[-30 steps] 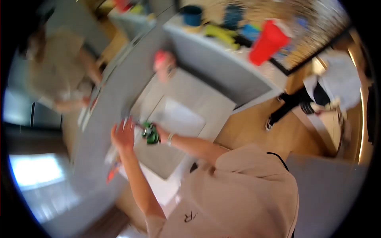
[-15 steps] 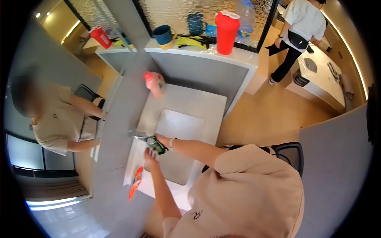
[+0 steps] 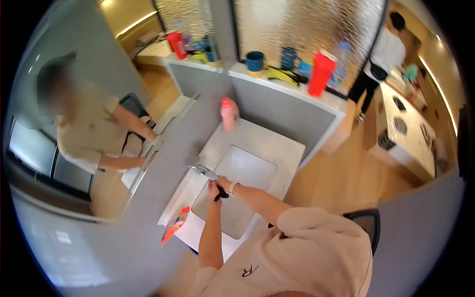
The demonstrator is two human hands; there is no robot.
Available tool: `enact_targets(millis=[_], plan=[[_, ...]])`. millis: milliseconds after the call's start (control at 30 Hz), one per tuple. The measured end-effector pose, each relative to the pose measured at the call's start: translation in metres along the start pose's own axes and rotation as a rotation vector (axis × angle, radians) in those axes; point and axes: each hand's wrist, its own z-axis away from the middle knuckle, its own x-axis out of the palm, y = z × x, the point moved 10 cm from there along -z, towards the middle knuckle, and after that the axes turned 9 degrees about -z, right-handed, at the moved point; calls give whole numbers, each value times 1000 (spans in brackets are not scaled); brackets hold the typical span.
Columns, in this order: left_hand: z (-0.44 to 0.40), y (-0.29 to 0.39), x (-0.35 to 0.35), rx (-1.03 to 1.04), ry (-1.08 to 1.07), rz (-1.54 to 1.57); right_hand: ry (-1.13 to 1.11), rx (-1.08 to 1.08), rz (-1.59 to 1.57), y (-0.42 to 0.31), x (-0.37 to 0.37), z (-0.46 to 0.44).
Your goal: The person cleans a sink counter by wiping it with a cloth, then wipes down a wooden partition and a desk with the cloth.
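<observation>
My right hand (image 3: 225,184), with a pale band on its wrist, and my left hand (image 3: 213,190) are close together over the white sink (image 3: 274,167). Between them they grip a small black item (image 3: 222,193); its kind is hard to make out, and most of it is hidden by my fingers. The chrome faucet (image 3: 203,171) reaches out just beyond my fingertips. An orange packet (image 3: 175,226) lies on the counter to the left of my left hand. Past the sink's right side stands a pink bottle (image 3: 229,116).
On the ledge are a blue mug (image 3: 255,62), a yellow and black item (image 3: 283,75) and a red tumbler (image 3: 321,74). A mirror (image 3: 114,163) faces me. Another person (image 3: 388,54) stands at a far counter (image 3: 410,131); a chair (image 3: 366,222) is behind me.
My view has shifted, and my hands have drawn closer together by the faucet. The green part of the held item, visible before, is now out of sight. The other person has changed posture.
</observation>
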Motion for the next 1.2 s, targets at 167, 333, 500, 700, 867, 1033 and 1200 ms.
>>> enact_targets(millis=[167,333,500,700,867,1033,1200], plan=[[12,16,-13,176,276,-226,-414,215,-675,12,22,7],[4,24,-9,185,342,-742,-245,488,-729,-45,27,111],[-8,26,-8,169,587,-700,-184,427,-567,-43,19,125],[-3,37,0,132,579,-584,-212,405,-416,2,14,58],[15,46,-16,277,855,-434,-174,96,465,-20,-6,21],[15,2,-3,88,788,173,-120,-364,1070,-51,-9,38],[7,-17,9,-43,751,330,-88,168,404,25,-54,-7]])
